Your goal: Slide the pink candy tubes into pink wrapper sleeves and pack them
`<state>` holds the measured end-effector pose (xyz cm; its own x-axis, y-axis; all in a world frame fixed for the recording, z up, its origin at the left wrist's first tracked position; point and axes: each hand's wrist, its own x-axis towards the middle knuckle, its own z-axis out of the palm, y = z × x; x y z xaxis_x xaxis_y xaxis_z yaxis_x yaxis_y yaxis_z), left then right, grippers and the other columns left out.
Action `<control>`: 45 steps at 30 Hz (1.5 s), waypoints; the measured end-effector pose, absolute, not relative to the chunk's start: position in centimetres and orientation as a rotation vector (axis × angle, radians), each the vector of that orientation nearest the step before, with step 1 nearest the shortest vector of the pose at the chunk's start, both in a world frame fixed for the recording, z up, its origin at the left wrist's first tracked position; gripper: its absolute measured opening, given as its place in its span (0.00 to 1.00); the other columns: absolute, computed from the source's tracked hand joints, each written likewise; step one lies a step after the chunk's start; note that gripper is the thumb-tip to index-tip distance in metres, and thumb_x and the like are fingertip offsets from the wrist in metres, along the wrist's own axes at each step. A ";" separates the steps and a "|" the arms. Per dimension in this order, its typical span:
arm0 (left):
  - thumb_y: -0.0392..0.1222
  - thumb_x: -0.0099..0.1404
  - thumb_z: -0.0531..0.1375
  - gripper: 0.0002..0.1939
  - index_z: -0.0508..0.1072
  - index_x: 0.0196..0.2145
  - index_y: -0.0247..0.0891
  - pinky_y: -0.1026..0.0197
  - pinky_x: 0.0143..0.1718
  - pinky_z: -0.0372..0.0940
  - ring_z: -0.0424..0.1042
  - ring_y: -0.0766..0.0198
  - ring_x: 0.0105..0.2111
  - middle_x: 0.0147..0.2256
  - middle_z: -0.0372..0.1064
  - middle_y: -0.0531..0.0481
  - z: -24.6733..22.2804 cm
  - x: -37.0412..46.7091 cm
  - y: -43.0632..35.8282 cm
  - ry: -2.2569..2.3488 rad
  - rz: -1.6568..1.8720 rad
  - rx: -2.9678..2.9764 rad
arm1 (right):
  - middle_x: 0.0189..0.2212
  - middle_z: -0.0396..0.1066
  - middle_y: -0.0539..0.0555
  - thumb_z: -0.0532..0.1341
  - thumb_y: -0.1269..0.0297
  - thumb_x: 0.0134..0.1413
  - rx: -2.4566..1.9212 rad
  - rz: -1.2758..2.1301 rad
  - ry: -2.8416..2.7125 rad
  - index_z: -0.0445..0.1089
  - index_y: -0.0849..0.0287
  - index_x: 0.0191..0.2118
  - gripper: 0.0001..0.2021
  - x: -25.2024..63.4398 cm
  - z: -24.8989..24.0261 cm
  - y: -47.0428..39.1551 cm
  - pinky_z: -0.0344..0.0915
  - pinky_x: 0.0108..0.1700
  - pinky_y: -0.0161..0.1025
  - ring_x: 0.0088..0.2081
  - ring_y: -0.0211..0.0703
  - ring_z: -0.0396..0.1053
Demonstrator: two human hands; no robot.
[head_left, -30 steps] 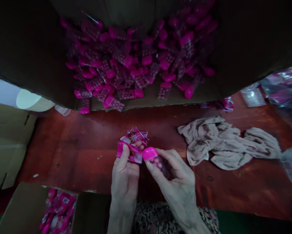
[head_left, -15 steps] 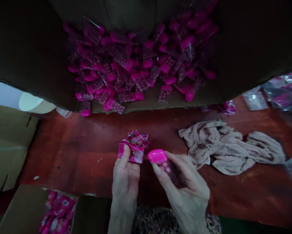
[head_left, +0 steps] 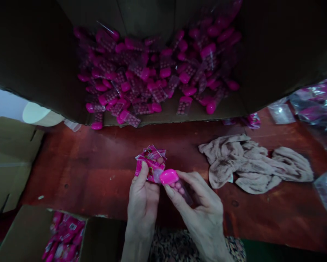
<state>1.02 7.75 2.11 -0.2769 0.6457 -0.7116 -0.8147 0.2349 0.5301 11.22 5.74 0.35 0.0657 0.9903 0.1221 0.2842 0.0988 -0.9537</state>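
Several pink printed wrappers (head_left: 149,165) are pinched in a small stack by my left hand (head_left: 143,200), thumb on top. My right hand (head_left: 199,207) grips a small clear candy box (head_left: 177,187) with a bright pink cap and round pink candies inside, held tilted with the cap toward the wrappers. That cap is at the right edge of the wrappers; whether it touches them I cannot tell. Beyond my hands, a large carton (head_left: 163,119) lies with its open side toward me, holding a heap of similar pink-capped candy boxes (head_left: 152,80).
A crumpled greyish cloth (head_left: 251,162) lies on the red table (head_left: 81,171) to the right. At lower left stands a cardboard box (head_left: 24,233) with pink packets (head_left: 66,236). Plastic bags (head_left: 316,105) with pink contents are at the right edge. A whitish round container (head_left: 40,114) is at left.
My right hand has moved left with the candy box, bringing its cap up to the wrappers. My left hand has shifted slightly right, still pinching the wrappers.
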 end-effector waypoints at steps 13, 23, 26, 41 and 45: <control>0.42 0.61 0.59 0.09 0.76 0.29 0.35 0.57 0.45 0.64 0.73 0.64 0.31 0.29 0.75 0.49 1.2 1.1 7.1 1.204 1.489 -0.058 | 0.32 0.70 0.51 0.62 0.71 0.50 -1.377 0.825 -1.458 0.70 0.58 0.41 0.10 11.0 0.3 5.6 0.68 0.36 0.36 0.33 0.39 0.69; 0.43 0.61 0.58 0.10 0.76 0.33 0.34 0.57 0.43 0.65 0.73 0.60 0.37 0.32 0.76 0.45 0.9 1.3 7.1 1.244 1.415 0.085 | 0.32 0.70 0.51 0.63 0.65 0.50 -1.476 1.014 -1.384 0.70 0.57 0.42 0.11 11.4 -0.9 5.3 0.70 0.34 0.37 0.33 0.40 0.70; 0.41 0.58 0.61 0.08 0.76 0.34 0.35 0.60 0.42 0.65 0.73 0.63 0.35 0.33 0.76 0.46 0.8 1.4 6.9 1.256 1.463 0.120 | 0.32 0.70 0.51 0.63 0.65 0.50 -1.494 1.030 -1.360 0.69 0.58 0.41 0.11 11.4 -1.2 5.2 0.70 0.33 0.37 0.31 0.40 0.70; 0.37 0.53 0.65 0.07 0.76 0.31 0.34 0.56 0.44 0.65 0.74 0.59 0.35 0.34 0.76 0.44 0.4 1.6 6.7 1.178 1.307 0.135 | 0.28 0.69 0.49 0.65 0.64 0.47 -1.376 1.349 -1.228 0.73 0.56 0.37 0.08 13.1 -0.7 5.7 0.66 0.27 0.32 0.27 0.36 0.67; 0.37 0.52 0.65 0.07 0.76 0.31 0.33 0.56 0.42 0.66 0.74 0.59 0.34 0.33 0.76 0.45 0.5 1.9 6.8 1.184 1.286 0.139 | 0.27 0.69 0.49 0.65 0.67 0.46 -1.394 1.205 -1.264 0.74 0.56 0.36 0.08 13.0 -0.5 6.0 0.66 0.28 0.32 0.28 0.37 0.67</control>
